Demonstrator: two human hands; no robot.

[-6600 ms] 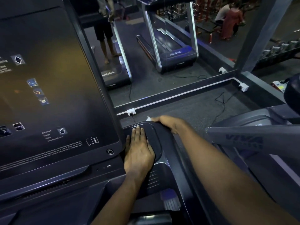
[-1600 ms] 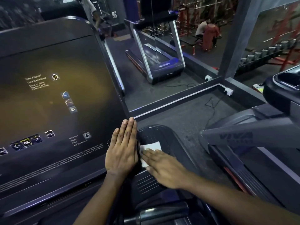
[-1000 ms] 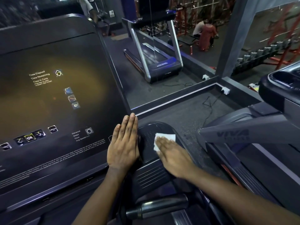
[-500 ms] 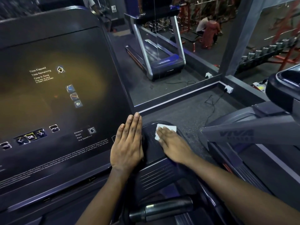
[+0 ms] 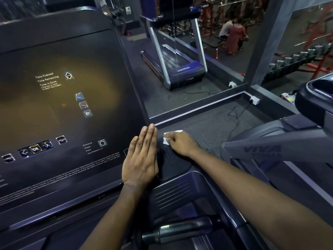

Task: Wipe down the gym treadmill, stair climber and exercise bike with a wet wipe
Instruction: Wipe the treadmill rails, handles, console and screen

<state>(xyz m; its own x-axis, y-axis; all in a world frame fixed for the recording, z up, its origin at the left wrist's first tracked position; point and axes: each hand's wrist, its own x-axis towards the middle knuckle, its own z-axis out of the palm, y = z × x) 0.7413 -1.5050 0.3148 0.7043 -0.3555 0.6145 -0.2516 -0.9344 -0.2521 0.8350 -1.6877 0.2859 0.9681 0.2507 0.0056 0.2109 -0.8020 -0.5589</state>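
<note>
At the tray's far edge, the wipe (image 5: pixel 172 137) has arrived.

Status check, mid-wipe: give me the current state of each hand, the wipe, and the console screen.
left hand: open, flat on the console's right edge
right hand: pressing the wipe down at the side pad's far end
wet wipe: crumpled, mostly covered by fingers
console screen: dark, labels and OK key visible
side pad: dark, partly covered
</note>
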